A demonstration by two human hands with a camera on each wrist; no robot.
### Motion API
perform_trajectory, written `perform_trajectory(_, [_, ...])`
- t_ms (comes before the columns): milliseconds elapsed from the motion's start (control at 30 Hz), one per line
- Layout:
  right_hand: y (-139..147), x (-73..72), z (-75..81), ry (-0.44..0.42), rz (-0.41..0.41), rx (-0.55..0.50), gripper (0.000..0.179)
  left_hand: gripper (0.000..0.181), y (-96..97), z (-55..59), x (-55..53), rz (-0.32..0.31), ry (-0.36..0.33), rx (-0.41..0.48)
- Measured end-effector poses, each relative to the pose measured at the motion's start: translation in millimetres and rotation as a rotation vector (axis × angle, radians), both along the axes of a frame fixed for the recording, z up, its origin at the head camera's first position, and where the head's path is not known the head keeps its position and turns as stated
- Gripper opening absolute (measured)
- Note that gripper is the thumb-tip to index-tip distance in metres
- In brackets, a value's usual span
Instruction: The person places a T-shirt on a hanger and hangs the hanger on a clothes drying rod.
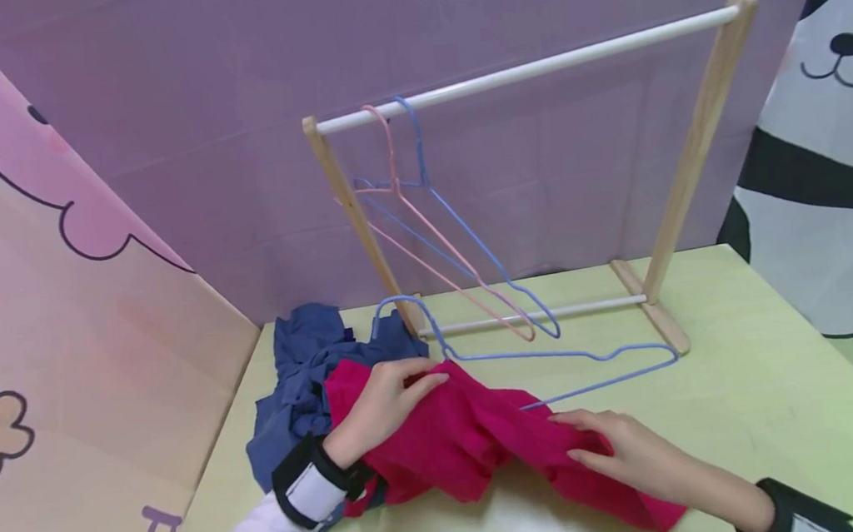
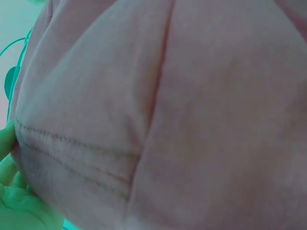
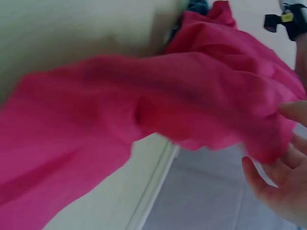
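Note:
A magenta garment (image 1: 440,444) lies bunched on the table, its kind not plain from the folds. A blue clothes hanger (image 1: 554,353) runs into it; the hook and one arm show, while the rest is hidden by cloth. My left hand (image 1: 385,407) pinches the garment just below the hook. Double stitching shows on the cloth (image 2: 72,143) close up in the left wrist view. Farther right, my right hand (image 1: 629,450) holds the garment's edge between thumb and fingers. In the right wrist view, cloth (image 3: 201,91) passes between the fingers of that hand (image 3: 288,182).
Behind stands a wooden rack (image 1: 688,145) with a white rail (image 1: 531,68). From the rail's left end hang a pink hanger (image 1: 439,236) and another blue hanger (image 1: 481,245). A crumpled dark blue garment (image 1: 299,368) lies at left, partly beneath the magenta one.

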State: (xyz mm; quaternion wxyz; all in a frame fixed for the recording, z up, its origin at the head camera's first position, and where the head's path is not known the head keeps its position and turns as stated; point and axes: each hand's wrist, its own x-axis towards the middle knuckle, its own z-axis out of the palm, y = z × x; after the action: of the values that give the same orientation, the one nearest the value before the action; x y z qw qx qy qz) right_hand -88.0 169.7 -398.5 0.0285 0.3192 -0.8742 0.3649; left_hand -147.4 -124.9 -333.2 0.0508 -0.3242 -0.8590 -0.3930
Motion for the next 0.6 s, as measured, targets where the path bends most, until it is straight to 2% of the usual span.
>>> perform_trajectory(133, [11, 5.2, -8.9, 0.132, -0.058, 0.075, 0.024, 0.019, -4.5, -1.3, 0.4, 0.007, 0.023, 0.011])
perform_trajectory(267, [22, 7.4, -14.2, 0.301, -0.138, 0.142, 0.027, 0.017, -7.7, -3.1, 0.6, -0.017, 0.054, 0.025])
perform_trajectory(400, [38, 5.9, -14.5, 0.466, -0.174, 0.174, 0.029, 0.016, -10.7, -6.7, 0.8, -0.025, 0.074, 0.036])
perform_trajectory(533, [57, 3.6, -9.4, 0.596, -0.186, 0.140, 0.014, 0.017, -14.7, -11.8, 0.5, 0.003, 0.082, 0.039])
perform_trajectory(600, [64, 1.5, -4.8, 0.636, -0.197, 0.097, 0.024, 0.017, -17.0, -14.3, -0.3, 0.023, 0.088, 0.039])
